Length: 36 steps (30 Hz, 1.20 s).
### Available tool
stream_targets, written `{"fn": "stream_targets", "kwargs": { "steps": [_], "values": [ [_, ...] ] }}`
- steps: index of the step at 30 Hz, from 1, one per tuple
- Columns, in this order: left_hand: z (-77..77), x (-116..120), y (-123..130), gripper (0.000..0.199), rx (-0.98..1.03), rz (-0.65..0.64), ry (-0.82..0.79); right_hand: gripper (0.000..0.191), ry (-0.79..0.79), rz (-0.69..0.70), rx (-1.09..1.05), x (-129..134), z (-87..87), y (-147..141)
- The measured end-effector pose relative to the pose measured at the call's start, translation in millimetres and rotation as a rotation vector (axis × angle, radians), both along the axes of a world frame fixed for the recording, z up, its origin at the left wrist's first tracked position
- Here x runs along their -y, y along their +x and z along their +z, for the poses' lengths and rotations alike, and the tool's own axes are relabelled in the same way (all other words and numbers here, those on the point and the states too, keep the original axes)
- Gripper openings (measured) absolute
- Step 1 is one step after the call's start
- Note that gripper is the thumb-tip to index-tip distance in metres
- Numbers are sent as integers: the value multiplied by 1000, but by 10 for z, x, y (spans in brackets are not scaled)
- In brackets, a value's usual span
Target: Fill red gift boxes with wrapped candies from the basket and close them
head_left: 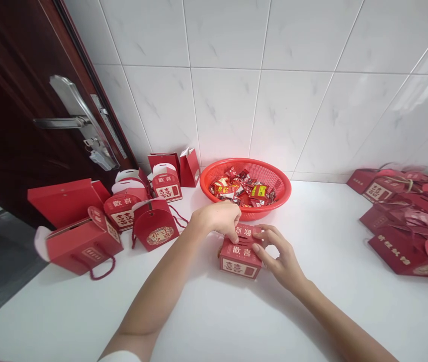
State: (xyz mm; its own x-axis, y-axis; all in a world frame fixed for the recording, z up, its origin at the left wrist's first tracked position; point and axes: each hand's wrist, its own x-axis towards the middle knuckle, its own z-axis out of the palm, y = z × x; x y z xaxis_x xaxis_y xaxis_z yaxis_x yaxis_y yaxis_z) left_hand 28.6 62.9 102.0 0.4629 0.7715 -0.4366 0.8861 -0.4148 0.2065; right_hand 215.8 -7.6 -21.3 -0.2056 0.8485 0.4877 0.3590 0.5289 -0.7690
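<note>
A small red gift box (241,257) with gold Chinese characters and a cream double-happiness panel sits on the white table in front of me. Its two top flaps are folded down nearly flat, with a slot along the middle. My left hand (219,217) reaches over from the far left, fingers curled and thumb pressed on the flaps by the slot. From the right, my right hand (279,256) grips the box's right end, thumb and fingertips on the top edge. Just behind the box stands a red plastic basket (285,193) of wrapped candies (242,187).
Several red gift boxes (155,225), some with open tops and cord handles, stand on the left. A pile of flattened red boxes (406,246) lies at the right. Behind the white table (312,221) is a tiled wall; a dark door (13,100) with a metal handle is at left.
</note>
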Motion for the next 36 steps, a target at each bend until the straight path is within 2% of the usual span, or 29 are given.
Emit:
{"fn": "stream_targets", "kwargs": {
  "steps": [4, 9, 11, 18, 21, 26, 30, 36],
  "values": [
    [-5, 10, 9, 28, 24, 37, -10, 27, -29, -12, -1, 8, 29, 9],
    [-26, -20, -32, 28, 99, 24, -43, 41, -224, -120, -88, -84, 58, 114],
    [-29, -30, -58, 27, 115, 9, -52, 45, -287, -113, -102, -134, 59, 161],
    [10, -42, -106, 24, 143, -34, -72, 45, -584, 106, -214, -155, 136, 215],
    [-15, -68, -81, 20, 132, -35, -52, 46, -660, 167, -259, -155, 199, 252],
    [-46, -77, -42, 20, 110, -72, -41, 44, -762, 358, -407, -179, 240, 341],
    [-35, -55, -33, 17, 108, -27, -153, 47, -778, 414, -599, -182, 240, 381],
    [-29, -30, -16, 16, 101, -36, -133, 36, -678, 432, -714, -166, 289, 411]
  ]
}}
